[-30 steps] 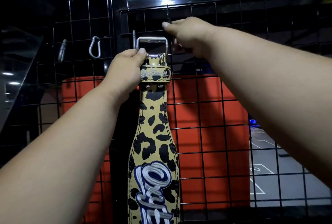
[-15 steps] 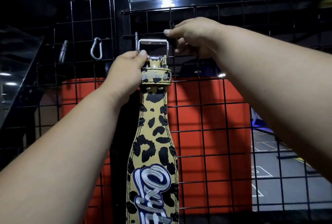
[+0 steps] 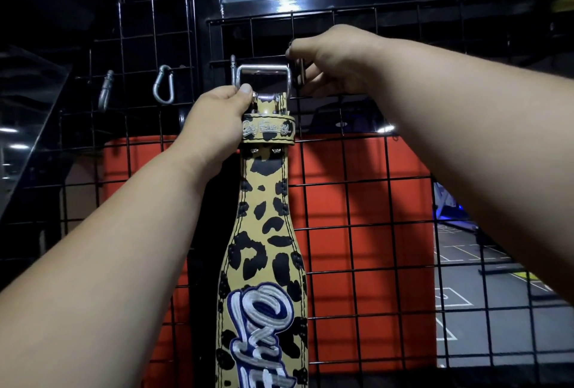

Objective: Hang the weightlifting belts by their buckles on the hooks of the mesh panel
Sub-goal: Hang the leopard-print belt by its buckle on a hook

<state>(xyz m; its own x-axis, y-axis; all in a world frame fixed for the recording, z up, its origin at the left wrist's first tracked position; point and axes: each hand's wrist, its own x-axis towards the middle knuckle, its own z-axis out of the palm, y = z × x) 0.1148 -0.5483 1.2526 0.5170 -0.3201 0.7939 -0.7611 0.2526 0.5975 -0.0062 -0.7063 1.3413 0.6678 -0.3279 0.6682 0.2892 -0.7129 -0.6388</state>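
Note:
A leopard-print weightlifting belt (image 3: 264,232) with white and blue embroidery hangs straight down in front of the black mesh panel (image 3: 366,170). Its silver buckle (image 3: 264,80) is at the top, level with the hooks. My left hand (image 3: 214,120) grips the belt just under the buckle, thumb on the buckle's lower left corner. My right hand (image 3: 335,61) pinches a silver carabiner hook (image 3: 300,72) clipped to the mesh just right of the buckle. Another carabiner (image 3: 233,70) shows at the buckle's left edge.
Two more silver carabiners (image 3: 163,84) (image 3: 106,89) hang on the left mesh panel. A black vertical post (image 3: 205,45) separates the two panels. Behind the mesh are an orange pad (image 3: 341,201) and a grey gym floor (image 3: 466,294) at the right.
My right hand has closed in on the carabiner right of the buckle and now pinches it. The belt and my left hand have hardly moved.

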